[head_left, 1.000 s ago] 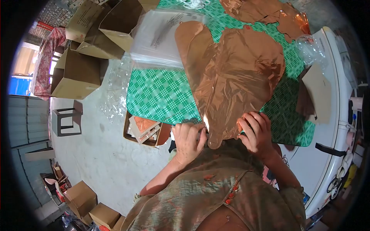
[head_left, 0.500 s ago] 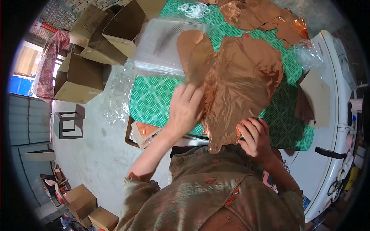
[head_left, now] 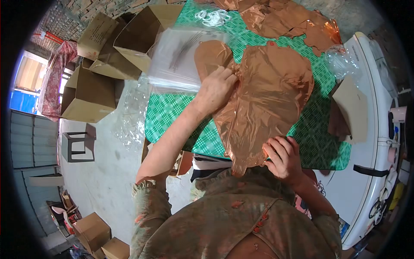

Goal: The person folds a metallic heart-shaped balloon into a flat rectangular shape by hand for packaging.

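Note:
A flat copper-coloured foil balloon lies across the green checked tablecloth, its narrow end hanging over the near edge. My left hand is closed at its left side, with bent fingertips on the creased foil where a rounded lobe joins the main part. At the lower right edge, my right hand pinches the foil between thumb and curled fingers. Behind my left hand is a stack of clear plastic bags, partly under the rounded lobe.
More copper foil balloons lie at the table's far side, near a bundle of white cord. Open cardboard boxes stand to the left, beyond a small grey stool. A white appliance borders the table's right.
My left hand has moved away from my body, up the balloon's left side to the lobe's fold. My right hand stays at the lower right edge.

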